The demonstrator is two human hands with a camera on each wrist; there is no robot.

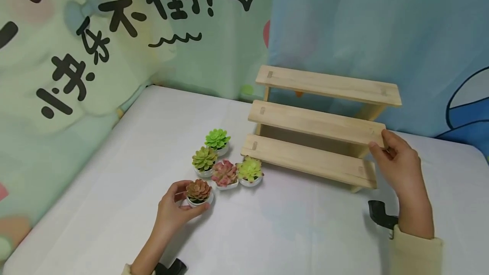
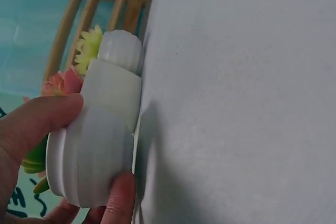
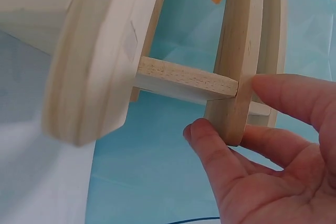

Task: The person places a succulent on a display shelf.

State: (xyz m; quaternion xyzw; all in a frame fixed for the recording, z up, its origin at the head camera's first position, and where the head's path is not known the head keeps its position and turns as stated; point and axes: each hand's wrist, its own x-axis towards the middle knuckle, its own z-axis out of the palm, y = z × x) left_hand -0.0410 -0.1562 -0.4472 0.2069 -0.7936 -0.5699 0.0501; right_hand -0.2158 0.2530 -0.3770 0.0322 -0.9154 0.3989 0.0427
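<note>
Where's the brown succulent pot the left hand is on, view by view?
Head: brown succulent pot sits lower left of centre on the white table, gripped by the left hand.
Left wrist: only its white pot shows, lower left, pinched between thumb and finger.
Right wrist: not in it.
Shared landmark: the wooden stepped shelf, held at its right end by the right hand.

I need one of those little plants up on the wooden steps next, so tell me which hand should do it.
Left, probably. The left hand already pinches the brown succulent pot by its white base, so its grip is set. The right hand holds the end of the middle step of the wooden shelf, steadying it.
</note>
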